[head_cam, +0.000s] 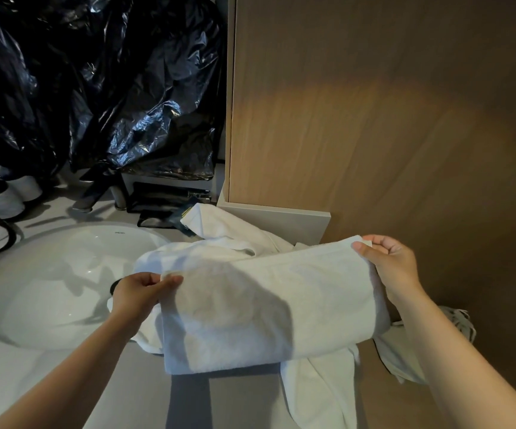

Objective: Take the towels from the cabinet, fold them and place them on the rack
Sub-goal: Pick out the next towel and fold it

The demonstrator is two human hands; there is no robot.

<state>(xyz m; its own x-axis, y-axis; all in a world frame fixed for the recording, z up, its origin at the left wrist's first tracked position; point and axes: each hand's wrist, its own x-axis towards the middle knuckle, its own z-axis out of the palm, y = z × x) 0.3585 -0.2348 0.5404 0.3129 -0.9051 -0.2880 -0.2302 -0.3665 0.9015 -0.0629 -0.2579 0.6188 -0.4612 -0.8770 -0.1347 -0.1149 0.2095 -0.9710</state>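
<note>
A white towel [281, 308] hangs folded between my hands over the grey counter [33, 394]. My left hand [137, 294] pinches its upper left corner beside the sink. Its upper right corner is pinched by my right hand [389, 264], in front of the wooden cabinet door [389, 119]. More crumpled white towels [231, 230] lie under and behind it, and one end [321, 394] hangs down past the counter's front edge. No rack is in view.
A white oval sink [49, 283] is set in the counter at left. Black plastic sheeting [95, 82] covers the wall behind it. White bottles [5, 193], a dark tray [163, 196] and a dark packet stand at the back.
</note>
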